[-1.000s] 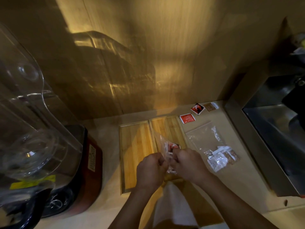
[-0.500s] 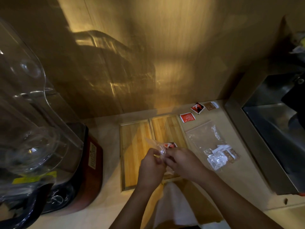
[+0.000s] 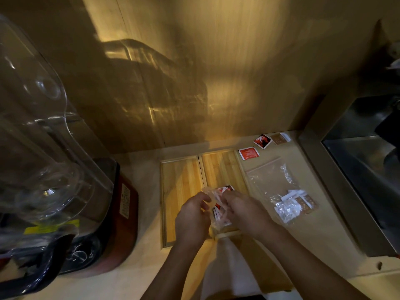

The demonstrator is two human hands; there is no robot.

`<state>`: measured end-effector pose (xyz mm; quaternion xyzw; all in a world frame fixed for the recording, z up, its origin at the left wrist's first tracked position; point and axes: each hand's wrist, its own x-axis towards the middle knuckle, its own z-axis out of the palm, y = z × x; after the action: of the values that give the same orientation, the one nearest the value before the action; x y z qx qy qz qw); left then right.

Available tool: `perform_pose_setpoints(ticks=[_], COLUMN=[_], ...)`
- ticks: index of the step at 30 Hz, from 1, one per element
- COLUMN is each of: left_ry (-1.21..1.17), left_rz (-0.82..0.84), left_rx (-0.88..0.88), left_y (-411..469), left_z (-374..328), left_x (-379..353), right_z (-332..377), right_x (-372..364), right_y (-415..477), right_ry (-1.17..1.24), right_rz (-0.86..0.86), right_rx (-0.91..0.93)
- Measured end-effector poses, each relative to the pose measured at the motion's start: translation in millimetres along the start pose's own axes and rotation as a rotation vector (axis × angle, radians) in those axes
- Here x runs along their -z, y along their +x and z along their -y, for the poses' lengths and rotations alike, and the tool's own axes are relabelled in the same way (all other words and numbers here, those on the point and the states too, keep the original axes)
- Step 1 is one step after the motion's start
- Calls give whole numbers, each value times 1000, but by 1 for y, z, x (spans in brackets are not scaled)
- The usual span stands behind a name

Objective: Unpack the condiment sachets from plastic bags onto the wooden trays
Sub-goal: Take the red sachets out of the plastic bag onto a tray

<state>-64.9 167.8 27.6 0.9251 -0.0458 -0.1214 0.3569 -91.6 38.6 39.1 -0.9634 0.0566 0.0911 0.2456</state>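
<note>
A: Hands?
B: Both busy. Left hand (image 3: 191, 217) and right hand (image 3: 246, 211) each pinch the small plastic bag (image 3: 214, 217), held just above the near end of the wooden trays (image 3: 184, 187). Red sachets (image 3: 226, 189) show through the film. Which way the bag's mouth faces, cannot tell.

A: Anything on the trays?
B: None visible. The hands hide the near part.

A: Rest of the worktop (image 3: 147, 267)?
B: Second plastic bag (image 3: 268, 176) lies flat just right of the trays, white and brown sachets (image 3: 294, 204) bunched in its near corner. Three loose sachets (image 3: 249, 153) lie beyond it, near the wall and off the trays.

A: Risks?
B: Probably the film. It's thin, so a hard tug apart could rip it and send sachets onto the worktop instead of a tray. The bag sits over the trays' near rim, so anything dropping out could land short. Tipped with the mouth the wrong way, nothing comes out.
</note>
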Motion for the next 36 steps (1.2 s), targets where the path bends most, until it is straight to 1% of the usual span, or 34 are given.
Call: perform_pose_setpoints(ticks=[3,6,8,11,13,17,22,24,25,26,28,29,30,31,33,36], left_ry=[90,183,187,144,104,13,128,114,76,16,-51,-20,43,121,234,256], left_rz=[9,-16,-42,-123,-160,-157,-146,-173,-137,-48,207,300,344,341,244,80], left_rx=[-44,-69,-21,56,126,193,205,162,118,76,16,-16,-56,-102,-186,-233], left_y=[-1,-3,-4,-1,0,1,-5,-10,-13,-16,-24,-29,-32,-36,-40,-35], left_z=[-3,-6,-6,-3,-3,-7,-14,-17,-19,-21,-27,-30,-33,-36,-38,-34], left_x=[3,5,7,11,15,16,24,29,31,33,34,33,30,25,13,-1], right_z=[3,2,1,-5,-10,-11,-13,-14,-15,-15,-15,-15,-15,-15,-15,-19], right_x=[4,6,9,17,22,25,27,28,28,27,27,27,27,27,28,29], right_y=[-1,-3,-3,-2,-1,-3,-2,-1,0,1,4,5,6,7,8,7], right_ry=[-116,-140,-115,-84,-61,-5,69,144,192,238,307,331,350,365,388,415], right_rz=[-46,-136,-189,-267,-305,-327,-302,-308,-321,-339,-370,-380,-388,-392,-396,-392], right_rx=[98,124,82,-94,-163,-154,-155,-181,-195,-206,-228,-241,-251,-256,-254,-236])
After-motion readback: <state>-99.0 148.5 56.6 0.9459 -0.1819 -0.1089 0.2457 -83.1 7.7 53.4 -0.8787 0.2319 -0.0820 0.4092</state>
